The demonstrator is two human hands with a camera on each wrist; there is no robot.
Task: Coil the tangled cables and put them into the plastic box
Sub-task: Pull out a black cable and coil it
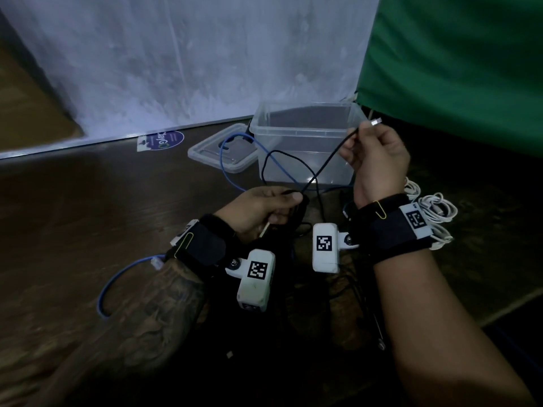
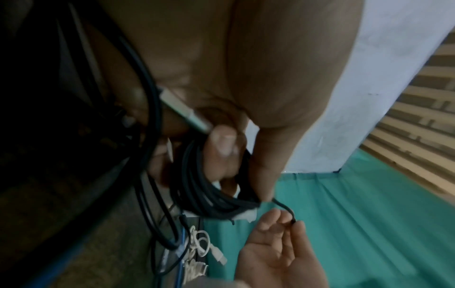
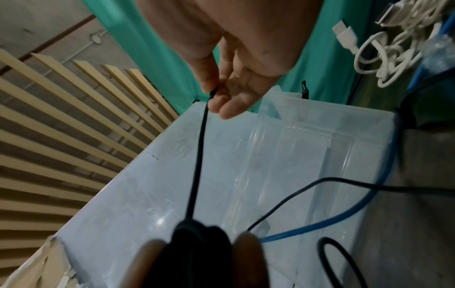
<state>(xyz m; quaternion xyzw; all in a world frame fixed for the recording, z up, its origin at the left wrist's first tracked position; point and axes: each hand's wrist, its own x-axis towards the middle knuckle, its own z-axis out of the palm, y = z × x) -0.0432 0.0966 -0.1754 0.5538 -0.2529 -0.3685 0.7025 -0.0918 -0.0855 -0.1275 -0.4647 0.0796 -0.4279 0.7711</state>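
Coiling of the black cable [image 1: 320, 168] was under way. A bundle of its loops [image 2: 209, 196] was held in the left hand [image 1: 264, 210], with the fingers curled round it. The free end was pinched near its plug by the right hand [image 1: 373, 160], between thumb and fingertips [image 3: 229, 109], up at about 1 o'clock from the left hand. The cable ran tight between the two hands.

The plastic box [image 1: 308, 142] stood open on the wooden tabletop at 12 o'clock, just behind the hands. No cable could be seen inside it. Its lid [image 1: 217, 154] lay beside it at 10 o'clock. A blue cable [image 1: 235, 160] curved across the lid and the front of the box. White cables [image 1: 435, 212] were bunched at 3 o'clock.

The black cable looked thin, light and bendy. It would probably spring open if let go, so the bundle is best held across all its loops.

The loops were shown clearly only in the left wrist view. In the head view they were hidden by the fingers. The pinch of the right hand was seen best in the right wrist view.
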